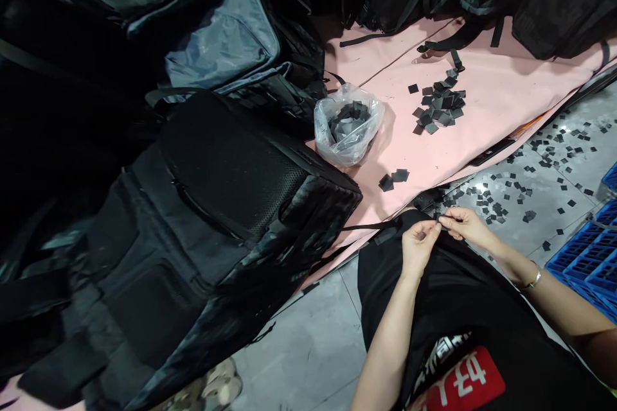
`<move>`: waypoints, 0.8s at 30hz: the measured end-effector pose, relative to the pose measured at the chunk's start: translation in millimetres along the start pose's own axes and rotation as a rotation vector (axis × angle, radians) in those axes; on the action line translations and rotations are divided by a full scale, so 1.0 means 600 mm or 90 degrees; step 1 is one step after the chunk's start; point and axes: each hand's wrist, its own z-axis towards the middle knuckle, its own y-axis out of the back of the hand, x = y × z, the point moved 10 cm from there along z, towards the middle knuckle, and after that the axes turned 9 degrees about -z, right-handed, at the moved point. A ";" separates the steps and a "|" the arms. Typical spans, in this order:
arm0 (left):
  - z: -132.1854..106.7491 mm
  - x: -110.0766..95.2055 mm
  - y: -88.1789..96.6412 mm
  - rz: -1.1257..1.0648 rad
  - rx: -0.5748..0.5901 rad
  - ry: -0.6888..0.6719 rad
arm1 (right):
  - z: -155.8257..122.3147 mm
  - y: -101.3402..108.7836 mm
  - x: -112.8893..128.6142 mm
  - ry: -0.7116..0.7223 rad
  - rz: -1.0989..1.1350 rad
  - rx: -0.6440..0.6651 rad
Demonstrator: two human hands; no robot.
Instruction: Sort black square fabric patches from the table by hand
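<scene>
My left hand (417, 247) and my right hand (463, 226) meet over my lap, fingertips pinched together and almost touching. A thin black strap (369, 227) runs from the side of a black backpack (226, 180) towards them, and its end appears to be between my fingers. The exact spot is small and dark against my black clothing. The backpack lies on the pink-covered table (511, 96), its mesh-padded back facing up. Beyond its corner stands a clear plastic bag (349, 141) holding dark square pieces.
A pile of black squares (441, 103) and a few loose squares (394, 178) lie on the table. More backpacks (563, 6) line its back, one open with grey-blue lining (226, 38). Many squares litter the tiled floor (506, 196). Blue plastic crates (588, 250) stand at right.
</scene>
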 end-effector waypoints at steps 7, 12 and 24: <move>0.076 -0.036 0.041 -0.118 -0.098 -0.036 | -0.010 -0.013 -0.008 -0.090 0.296 0.086; 0.102 -0.035 0.053 -0.169 -0.113 0.014 | -0.011 0.000 -0.025 -0.097 0.255 0.079; 0.007 -0.036 -0.026 0.140 0.038 -0.140 | 0.001 -0.013 -0.025 -0.059 0.095 0.034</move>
